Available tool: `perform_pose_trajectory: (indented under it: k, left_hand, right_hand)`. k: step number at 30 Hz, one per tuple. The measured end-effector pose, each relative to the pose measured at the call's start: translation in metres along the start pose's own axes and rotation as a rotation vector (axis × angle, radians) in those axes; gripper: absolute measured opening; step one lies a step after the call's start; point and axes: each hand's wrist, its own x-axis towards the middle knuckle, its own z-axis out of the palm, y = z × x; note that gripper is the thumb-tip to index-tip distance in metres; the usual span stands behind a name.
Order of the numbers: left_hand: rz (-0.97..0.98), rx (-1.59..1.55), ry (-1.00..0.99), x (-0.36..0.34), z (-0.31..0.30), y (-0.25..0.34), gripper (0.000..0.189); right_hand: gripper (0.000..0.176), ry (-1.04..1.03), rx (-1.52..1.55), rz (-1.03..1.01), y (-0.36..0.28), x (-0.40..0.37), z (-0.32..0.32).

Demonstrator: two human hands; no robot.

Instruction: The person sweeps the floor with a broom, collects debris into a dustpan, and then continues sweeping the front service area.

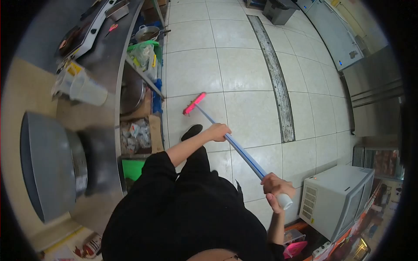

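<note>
A long blue-handled tool (248,157) slants across the front of my body, with a pink head (194,104) down on the white tiled floor. My left hand (218,132) is wrapped round the lower part of the handle. Near the top end, beside the white cap (284,201), my right hand (277,189) is closed round the handle. My dark shoe (192,132) is on the tiles just below the pink head.
At the left stands a steel counter (102,126) with crates and a cardboard box (155,133) on shelves beneath. A floor drain strip (276,78) runs right of centre. A white appliance (335,200) stands lower right, a grey bin (279,11) at the top.
</note>
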Motion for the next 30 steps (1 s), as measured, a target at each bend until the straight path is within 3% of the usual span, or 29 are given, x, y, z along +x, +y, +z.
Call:
perform_pose_trajectory:
  k: [5,7,9,11,13,15,18,20,21,22,24,26,27,28,29,30]
  left_hand:
    - [-0.093,0.246,-0.077,0.045,-0.101,-0.197,0.014]
    - [-0.211,0.359,-0.094,0.066,-0.138,-0.28,0.014]
    - [-0.304,0.373,-0.093,0.078,-0.159,-0.33,0.014]
    - [-0.346,0.437,0.017,0.076,-0.16,-0.366,0.013]
    - [-0.123,0.102,-0.004,0.082,-0.157,-0.364,0.011]
    - [0.129,-0.419,0.271,0.09,-0.118,-0.338,0.009]
    - [-0.07,-0.225,-0.142,0.102,-0.14,-0.249,0.039]
    - [0.014,-0.23,-0.194,0.107,-0.177,-0.222,0.042]
    - [0.095,-0.223,-0.236,0.107,-0.191,-0.216,0.046]
    - [0.122,-0.179,-0.164,0.106,-0.2,-0.215,0.043]
    - [0.137,-0.193,-0.079,0.109,-0.222,-0.23,0.036]
    - [0.134,-0.168,0.101,0.115,-0.233,-0.285,0.025]
    - [0.131,-0.106,0.071,0.12,-0.263,-0.313,0.017]
    - [0.14,-0.305,0.35,0.12,-0.261,-0.354,0.015]
    - [0.027,-0.162,0.127,0.114,-0.269,-0.4,0.018]
    - [-0.066,0.003,0.139,0.106,-0.27,-0.432,0.017]
  right_hand:
    - [0.02,0.202,0.001,0.035,0.144,0.136,0.047]
    - [0.02,0.249,-0.076,0.189,0.207,0.193,0.075]
    - [0.02,0.205,-0.077,0.246,0.28,0.235,0.103]
    - [0.02,0.143,-0.118,0.309,0.281,0.283,0.11]
    - [0.021,0.111,-0.175,0.375,0.259,0.309,0.109]
    - [0.021,0.248,-0.21,0.407,0.224,0.312,0.092]
    - [0.035,0.49,-0.104,0.388,0.176,0.333,0.092]
    - [0.034,0.442,-0.251,0.307,0.148,0.344,0.098]
    - [0.032,0.411,-0.006,0.189,0.139,0.354,0.093]
    - [0.031,0.366,0.033,0.191,0.127,0.351,0.086]
    - [0.03,0.336,0.07,0.202,0.124,0.346,0.086]
    - [0.023,0.398,-0.118,0.286,0.151,0.332,0.091]
    - [0.016,0.463,-0.544,0.709,0.169,0.323,0.112]
    - [0.009,0.182,-0.582,0.638,0.207,0.332,0.112]
    - [0.012,0.177,-0.414,0.423,0.247,0.352,0.122]
    - [0.02,0.209,-0.211,0.379,0.292,0.346,0.14]
